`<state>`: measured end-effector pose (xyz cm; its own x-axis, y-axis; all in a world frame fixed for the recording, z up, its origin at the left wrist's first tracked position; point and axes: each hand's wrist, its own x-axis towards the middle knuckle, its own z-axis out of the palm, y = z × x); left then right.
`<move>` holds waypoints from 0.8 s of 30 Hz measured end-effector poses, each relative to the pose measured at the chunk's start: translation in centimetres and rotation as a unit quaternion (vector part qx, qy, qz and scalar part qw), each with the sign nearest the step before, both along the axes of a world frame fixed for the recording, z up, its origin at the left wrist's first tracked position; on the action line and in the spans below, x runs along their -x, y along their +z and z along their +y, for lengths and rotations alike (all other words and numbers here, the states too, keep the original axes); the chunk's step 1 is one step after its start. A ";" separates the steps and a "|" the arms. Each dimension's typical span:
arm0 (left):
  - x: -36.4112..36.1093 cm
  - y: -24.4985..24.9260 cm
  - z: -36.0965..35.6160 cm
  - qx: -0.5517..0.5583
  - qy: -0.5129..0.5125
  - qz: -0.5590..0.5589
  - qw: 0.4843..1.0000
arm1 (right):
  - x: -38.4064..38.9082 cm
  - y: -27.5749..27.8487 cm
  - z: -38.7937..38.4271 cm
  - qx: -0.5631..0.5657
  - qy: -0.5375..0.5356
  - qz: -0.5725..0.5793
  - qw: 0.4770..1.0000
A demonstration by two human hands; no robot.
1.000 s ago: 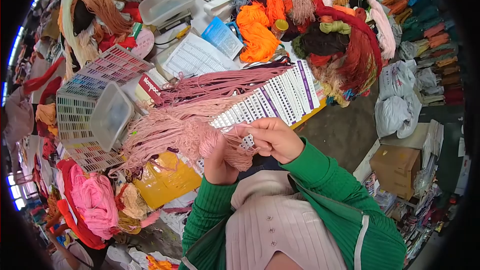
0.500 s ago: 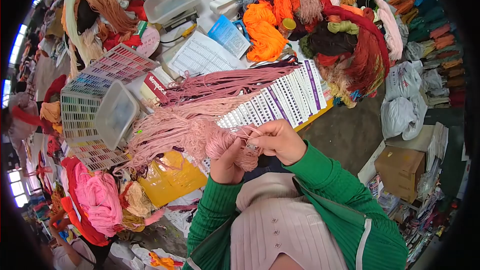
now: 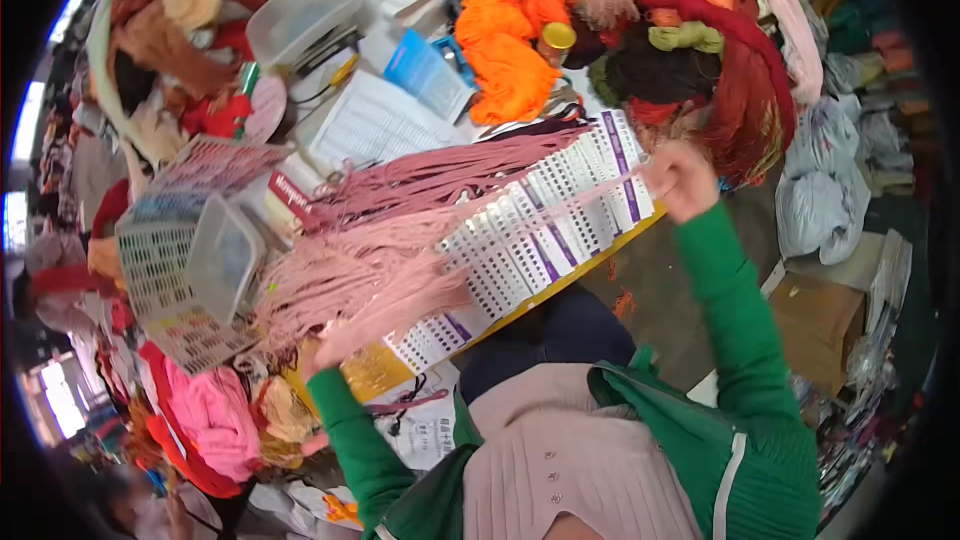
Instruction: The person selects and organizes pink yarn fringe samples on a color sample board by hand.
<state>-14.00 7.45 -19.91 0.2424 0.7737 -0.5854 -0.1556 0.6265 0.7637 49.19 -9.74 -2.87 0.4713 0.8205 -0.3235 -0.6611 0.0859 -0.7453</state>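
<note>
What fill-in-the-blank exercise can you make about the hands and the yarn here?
1. The left hand grips a yarn bundle coloured ____.
2. The right hand holds a thin strand stretched from it; its sleeve is ____.
3. Beside the orange yarn stands a jar with a ____ lid.

Missing words: pink; green; yellow.

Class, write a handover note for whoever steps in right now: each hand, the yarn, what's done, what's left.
Left hand: low, blurred, closed on the near end of the pale pink yarn hank.
Right hand: raised, fisted on one strand stretched from that hank across the shade cards.
Done: one strand drawn clear.
Left: the rest of the hank lies bundled beside the cards.
</note>
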 end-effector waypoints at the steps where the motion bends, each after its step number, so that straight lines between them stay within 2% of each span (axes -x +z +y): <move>1: 0.5 0.6 0.3 0.016 -0.009 -0.029 0.999 | -5.3 -1.7 -1.6 0.018 -0.118 -0.038 0.992; 2: 0.9 1.6 0.4 0.034 -0.015 -0.057 0.998 | -10.0 -0.1 -2.6 0.092 -0.246 -0.106 0.959; 3: 1.4 2.5 0.6 0.053 -0.017 -0.085 0.995 | -15.1 0.4 -4.4 0.064 -0.338 -0.214 0.914; 4: 1.5 3.7 0.7 0.069 -0.017 -0.114 0.991 | -21.6 -0.8 -7.8 -0.024 -0.257 -0.268 0.928; 5: 1.8 4.7 0.7 0.087 -0.013 -0.141 0.986 | -21.6 -0.5 -6.7 -0.019 -0.255 -0.266 0.929; 7: 1.9 5.6 0.8 0.125 -0.004 -0.192 0.973 | -17.6 1.0 -2.2 0.031 -0.331 -0.455 0.826; 8: -3.5 3.0 0.5 0.157 -0.055 -0.476 0.864 | -13.9 0.2 -0.6 0.172 -0.183 -0.565 0.786; 9: -7.6 0.2 -0.2 0.139 -0.013 -0.292 0.946 | -11.7 -3.2 0.9 0.099 -0.086 -0.657 0.742; 10: -11.9 -2.1 -0.9 0.115 0.030 -0.094 0.988 | -9.4 -8.5 2.0 0.167 -0.094 -0.393 0.900; 11: -19.5 -0.8 -1.0 0.276 -0.042 -0.282 0.918 | -5.9 -10.2 3.5 0.204 -0.023 -0.375 0.904; 12: -27.0 1.6 -1.1 0.417 -0.109 -0.451 0.781 | -4.0 -14.1 4.3 0.182 0.020 -0.436 0.881; 13: -30.9 2.0 -1.7 0.424 -0.006 -0.230 0.876 | -1.9 -15.1 5.1 0.204 0.056 -0.389 0.896; 14: -34.8 2.5 -2.3 0.392 0.008 -0.076 0.917 | 0.0 -16.1 5.7 0.207 0.050 -0.409 0.888; 16: -39.5 0.9 -2.6 0.338 -0.041 -0.040 0.939 | 2.6 -17.9 6.8 0.206 0.050 -0.451 0.867; 18: -43.3 -0.9 -3.7 0.196 -0.084 0.049 0.976 | 4.0 -18.6 7.5 0.206 0.093 -0.470 0.854; 20: -45.2 -3.0 -4.6 0.148 -0.068 0.075 0.984 | 5.2 -21.4 7.5 0.129 0.059 -0.577 0.805; 21: -45.9 -4.1 -5.0 0.138 -0.058 0.080 0.986 | 5.4 -22.5 7.4 0.100 0.061 -0.634 0.764; 22: -46.0 -5.7 -5.5 0.111 -0.100 0.097 0.984 | 5.6 -23.0 7.4 0.105 0.066 -0.630 0.766; 24: -46.1 -8.1 -5.3 -0.054 -0.222 0.274 0.934 | 6.0 -23.3 7.0 0.113 0.066 -0.659 0.741</move>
<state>32.12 2.17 -27.97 0.2399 0.7302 -0.6397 0.5341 0.4509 0.7151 43.19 -2.73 -26.16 0.4205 0.8827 0.2099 0.6615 -0.1399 -0.7368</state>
